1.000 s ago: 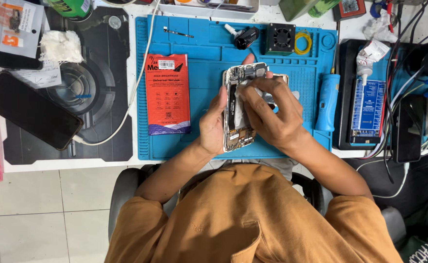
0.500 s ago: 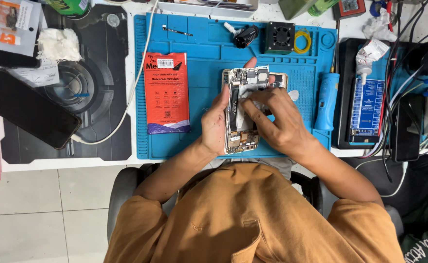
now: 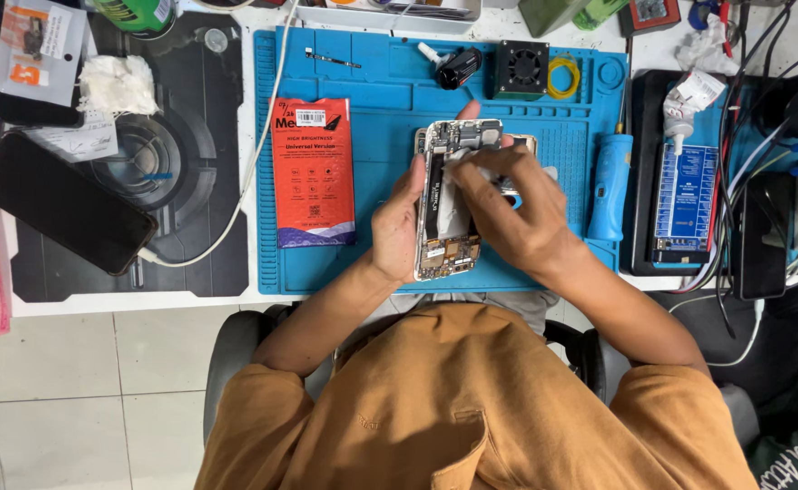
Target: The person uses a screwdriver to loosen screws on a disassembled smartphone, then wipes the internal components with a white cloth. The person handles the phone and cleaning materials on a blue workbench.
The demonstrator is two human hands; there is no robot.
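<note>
A: Phone (image 3: 447, 204), back cover off, centre of frame, held up over the blue work mat (image 3: 381, 245). Left to right: dark slab (image 3: 61, 201) lying at left of frame on the black pad, red packet (image 3: 314, 172) flat on the mat left of centre, then the left hand (image 3: 399, 227), the phone, the right hand (image 3: 512, 218).

B: Grip?

A: Left hand cradles the phone's left long edge, thumb tip at the top edge, fingers curled behind it. Right-hand fingers (image 3: 472, 168) pressed together, pinching a small white wad against the exposed interior near the top. Can't tell whether the wad is cloth or tissue.

B: Handling?

A: My read: light, stiff frame, but open side is fragile. Bare boards top and bottom, thin black flex strip running down the middle. Hold it by the side rails only, as the left hand does. Metal edges probably slick, so keep it supported from behind. Light pressure on the inside.

B: Right of that?

A: Blue-handled screwdriver (image 3: 610, 186) lying upright on the mat's right edge, near the right hand, not touching. Further right, blue box (image 3: 687, 204) among a tangle of cables on the table.
</note>
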